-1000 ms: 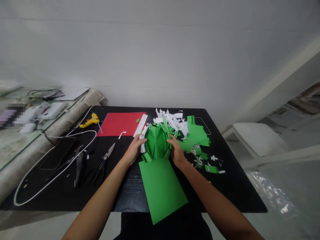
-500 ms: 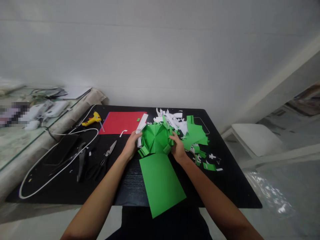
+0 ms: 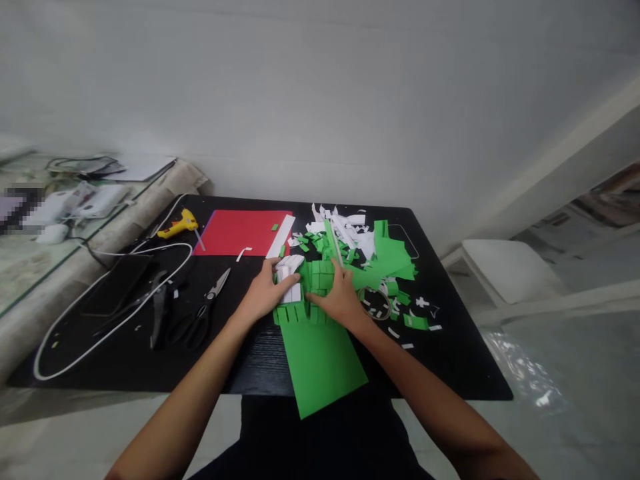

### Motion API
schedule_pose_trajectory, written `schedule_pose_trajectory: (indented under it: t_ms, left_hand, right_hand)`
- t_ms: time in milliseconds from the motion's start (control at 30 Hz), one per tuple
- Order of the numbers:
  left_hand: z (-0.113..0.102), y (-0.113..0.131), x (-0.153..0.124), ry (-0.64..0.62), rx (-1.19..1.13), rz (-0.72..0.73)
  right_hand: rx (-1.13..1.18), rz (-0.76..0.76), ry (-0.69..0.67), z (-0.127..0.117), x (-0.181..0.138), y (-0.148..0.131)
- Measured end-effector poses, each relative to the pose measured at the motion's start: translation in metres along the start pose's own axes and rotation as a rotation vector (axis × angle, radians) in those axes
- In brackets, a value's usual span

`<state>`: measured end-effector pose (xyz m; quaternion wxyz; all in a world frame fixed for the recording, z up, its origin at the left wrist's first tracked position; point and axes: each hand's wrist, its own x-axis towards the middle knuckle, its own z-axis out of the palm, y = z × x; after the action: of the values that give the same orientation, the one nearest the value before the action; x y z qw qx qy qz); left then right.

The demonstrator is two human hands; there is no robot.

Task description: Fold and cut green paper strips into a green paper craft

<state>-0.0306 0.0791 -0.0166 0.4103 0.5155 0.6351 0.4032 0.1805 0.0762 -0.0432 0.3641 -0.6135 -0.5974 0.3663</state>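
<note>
Between my hands is a folded green and white paper model (image 3: pixel 319 272), with slits cut along its lower left edge. My left hand (image 3: pixel 264 292) grips its white part from the left, thumb on top. On the right side my right hand (image 3: pixel 340 297) pinches the green part, with the thumb across its front. Below the model a flat green paper sheet (image 3: pixel 323 370) overhangs the table's front edge. Behind my hands lie a white paper strip (image 3: pixel 281 237) and many small green scraps (image 3: pixel 313 241).
Scissors (image 3: pixel 203 313), pliers (image 3: pixel 159 310) and a yellow glue gun (image 3: pixel 181 225) with a white cord lie on the left. Red paper (image 3: pixel 240 233) is at the back. White scraps (image 3: pixel 350 230), green offcuts (image 3: pixel 393 257) and a tape roll (image 3: pixel 374 303) lie right. A white stool (image 3: pixel 495 270) stands beyond the table.
The paper model has been folded inward between my hands; its spread green inside no longer shows. My hands have come closer together. The white strip and green scraps behind it are now more visible.
</note>
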Motion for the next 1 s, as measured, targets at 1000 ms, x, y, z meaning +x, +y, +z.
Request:
schedule_pose_trajectory:
  t_ms: [1000]
  left_hand:
    - [-0.001, 0.007, -0.023, -0.001, 0.582, 0.116]
  right_hand:
    - [-0.266, -0.497, -0.322, -0.07, 0.001, -0.01]
